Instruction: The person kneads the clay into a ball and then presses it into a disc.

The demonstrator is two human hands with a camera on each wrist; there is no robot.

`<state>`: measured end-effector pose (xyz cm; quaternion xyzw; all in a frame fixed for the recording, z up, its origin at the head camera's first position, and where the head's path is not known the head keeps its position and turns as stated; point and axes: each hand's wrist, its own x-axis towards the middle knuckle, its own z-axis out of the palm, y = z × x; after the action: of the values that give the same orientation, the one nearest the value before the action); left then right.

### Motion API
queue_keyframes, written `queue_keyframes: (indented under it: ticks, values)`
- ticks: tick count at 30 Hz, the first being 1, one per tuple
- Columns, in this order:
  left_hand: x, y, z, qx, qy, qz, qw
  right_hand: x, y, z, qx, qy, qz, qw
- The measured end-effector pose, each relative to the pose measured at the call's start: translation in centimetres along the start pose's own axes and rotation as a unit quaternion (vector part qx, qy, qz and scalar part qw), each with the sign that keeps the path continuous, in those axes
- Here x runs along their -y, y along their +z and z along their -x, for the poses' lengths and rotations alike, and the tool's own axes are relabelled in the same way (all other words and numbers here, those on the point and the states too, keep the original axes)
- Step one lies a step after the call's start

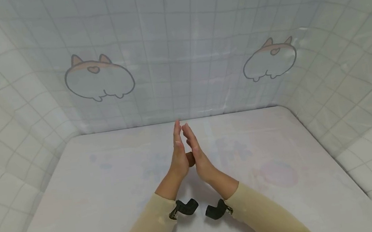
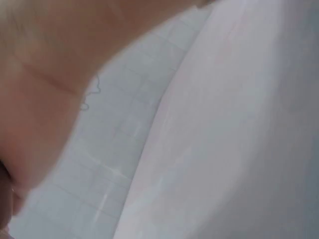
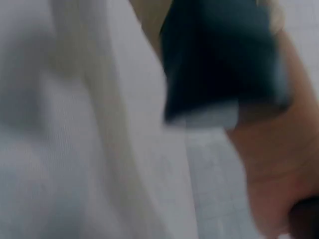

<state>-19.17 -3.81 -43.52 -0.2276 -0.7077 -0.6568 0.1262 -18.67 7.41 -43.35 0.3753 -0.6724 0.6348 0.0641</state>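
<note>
Between my two palms sits a small brown rounded lump (image 1: 190,159), pressed near the heels of the hands. My left hand (image 1: 178,153) lies against its left side with straight fingers pointing away from me. From the other side my right hand (image 1: 200,156) presses on it, its fingers straight too and leaning toward the left fingertips. In the right wrist view the lump (image 3: 305,219) shows dark at the lower right corner, beside the palm. The left wrist view is mostly the wrist and lower palm (image 2: 40,109). The palms hide much of the lump.
Under the hands lies a white tabletop (image 1: 112,193) with faint pastel prints. Grid-patterned sheeting (image 1: 179,55) with cartoon animal drawings rises behind it and along both sides. Black wrist cameras (image 1: 187,207) stick out inward from both sleeves, close to each other.
</note>
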Motion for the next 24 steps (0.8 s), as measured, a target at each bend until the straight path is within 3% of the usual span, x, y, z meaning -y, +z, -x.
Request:
queue_keyframes:
  ticks: [7, 14, 19, 24]
  values:
    - [0.8, 0.0, 0.1, 0.043, -0.047, -0.016, 0.9978, 1.6, -0.2, 0.0, -0.019, -0.044, 0.011, 0.999]
    - [0.9, 0.4, 1.1, 0.086, -0.069, -0.048, 0.9927, 1.8, -0.7, -0.5, -0.058, -0.012, 0.040, 0.997]
    - [0.7, 0.5, 1.7, 0.092, -0.042, 0.015, 0.9948, 1.0, -1.0, -1.5, -0.089, 0.035, 0.054, 0.994]
    - [0.0, 0.7, 1.9, 0.079, -0.024, 0.105, 0.9910, 0.1, -1.3, -2.5, -0.100, 0.102, 0.065, 0.988]
